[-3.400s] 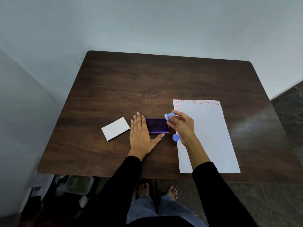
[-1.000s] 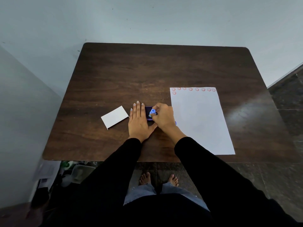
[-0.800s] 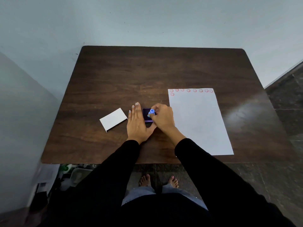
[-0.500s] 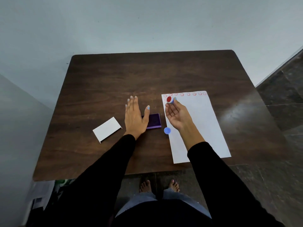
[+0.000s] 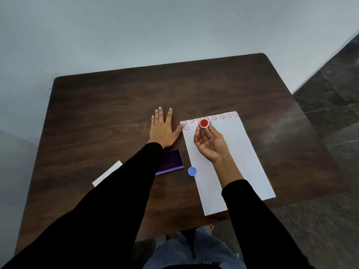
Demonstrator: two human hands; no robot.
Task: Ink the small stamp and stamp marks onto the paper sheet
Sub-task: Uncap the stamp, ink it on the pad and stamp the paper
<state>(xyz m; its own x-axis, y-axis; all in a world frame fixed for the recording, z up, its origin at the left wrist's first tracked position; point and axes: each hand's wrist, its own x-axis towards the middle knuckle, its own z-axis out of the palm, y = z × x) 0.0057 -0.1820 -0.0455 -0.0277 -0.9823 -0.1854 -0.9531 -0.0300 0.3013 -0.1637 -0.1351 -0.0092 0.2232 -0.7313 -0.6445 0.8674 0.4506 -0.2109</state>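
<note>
A white paper sheet (image 5: pixel 233 152) lies on the right half of the dark wooden table (image 5: pixel 116 105), with a row of red smiley marks along its far edge and one more below the left end. My right hand (image 5: pixel 210 141) is palm-up over the sheet's upper part, pinching the small stamp (image 5: pixel 204 123) at its fingertips, red face turned toward me. My left hand (image 5: pixel 162 128) lies flat on the table with fingers spread, thumb tip touching the sheet's left edge. The purple ink pad (image 5: pixel 172 162) sits nearer me, partly hidden by my left sleeve.
A small blue round cap (image 5: pixel 192 171) lies at the sheet's left edge, just right of the ink pad. A white card (image 5: pixel 106 173) lies left of the pad, partly under my left arm. The sheet's near end overhangs the table's front edge.
My right hand lifted the stamp off the ink pad and carried it to the sheet's top, turning its red face up. My left hand left the pad and went forward to the sheet's top-left corner.
</note>
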